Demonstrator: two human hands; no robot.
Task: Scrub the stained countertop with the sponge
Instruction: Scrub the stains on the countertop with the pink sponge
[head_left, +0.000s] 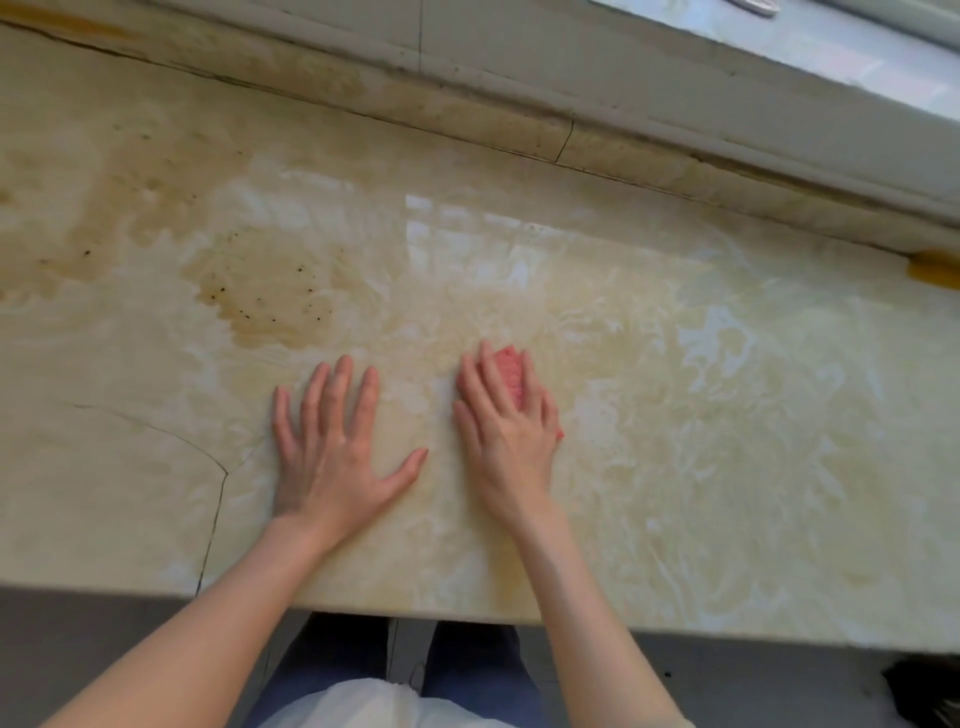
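Observation:
A cream marble countertop (675, 415) fills the view, wet and streaked. A brown stain with dark specks (265, 291) lies to the left of centre, and paler brown marks (62, 208) spread further left. My right hand (506, 421) presses flat on a pink sponge (511, 376), which shows between and beyond my fingers. My left hand (337, 447) lies flat on the counter beside it, fingers spread, holding nothing. The stain sits above my left hand.
A raised stone ledge (467, 109) runs along the back under a window frame (831, 62). A crack (208, 519) cuts the counter at the front left. A yellow object (935, 270) sits at the far right edge.

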